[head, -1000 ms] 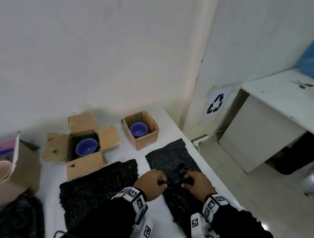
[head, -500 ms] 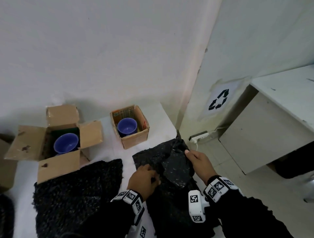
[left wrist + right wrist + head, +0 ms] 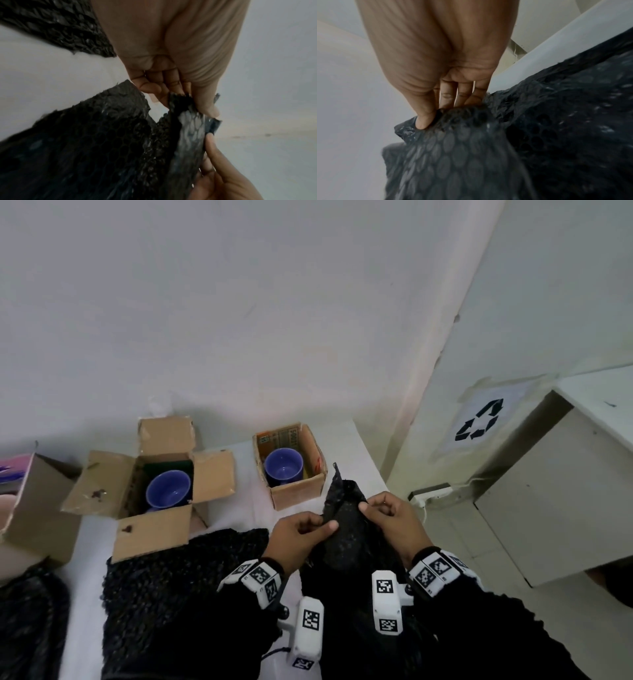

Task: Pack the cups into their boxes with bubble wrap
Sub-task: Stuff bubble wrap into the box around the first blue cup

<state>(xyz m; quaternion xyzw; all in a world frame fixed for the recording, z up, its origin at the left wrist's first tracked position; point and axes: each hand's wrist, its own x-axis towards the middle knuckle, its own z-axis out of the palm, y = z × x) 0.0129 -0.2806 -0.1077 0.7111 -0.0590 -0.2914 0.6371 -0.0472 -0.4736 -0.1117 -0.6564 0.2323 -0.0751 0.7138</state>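
A black bubble wrap sheet is pinched in each grip, by the left hand and the right hand, above the bench. Beyond it, two purple cups are seated in open cardboard boxes; another bubble wrap sheet is spread alongside.

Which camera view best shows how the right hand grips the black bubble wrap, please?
The right wrist view: the right hand pinches the black bubble wrap between thumb and fingertips, close up. The head view shows that hand from behind; the left wrist view catches only its lower part.
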